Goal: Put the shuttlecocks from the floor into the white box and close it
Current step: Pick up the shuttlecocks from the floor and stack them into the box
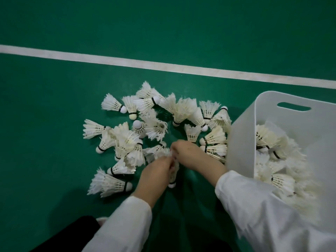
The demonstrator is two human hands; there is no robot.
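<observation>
Hands apparently pinching shuttlecocks, white box beside

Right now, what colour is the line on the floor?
White, a stripe across the green floor, in the head view.

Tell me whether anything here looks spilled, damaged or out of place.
Shuttlecocks lie strewn over the green floor left of the white box, pointing every way. Several, like one near the pile's middle, have ragged, splayed feathers. Nothing else stands out.

Your left hand and right hand hide most of the shuttlecock between them; the white box runs off the right edge.
</observation>
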